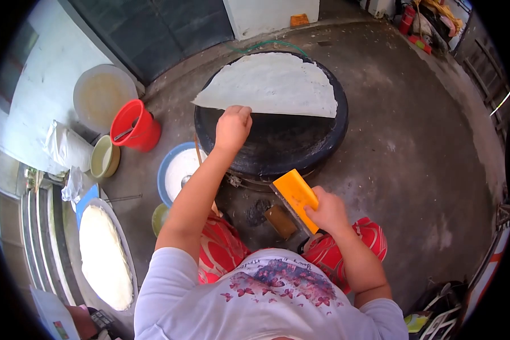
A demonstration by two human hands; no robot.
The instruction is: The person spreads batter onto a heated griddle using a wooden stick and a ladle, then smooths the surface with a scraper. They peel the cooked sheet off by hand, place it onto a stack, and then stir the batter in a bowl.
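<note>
A thin pale sheet, folded into a half round, lies on the far half of a round black griddle. My left hand is closed at the sheet's straight near edge, its fingers pinching that edge. My right hand grips an orange scraper with a metal edge, held off the griddle near my right knee. To the left of the griddle, a blue basin holds white batter and a ladle, partly hidden by my left forearm.
On the left are a red bucket, an olive bowl, a round lid and a board bearing a pile of pale sheets. A brown block lies before the griddle. A green hose runs behind it.
</note>
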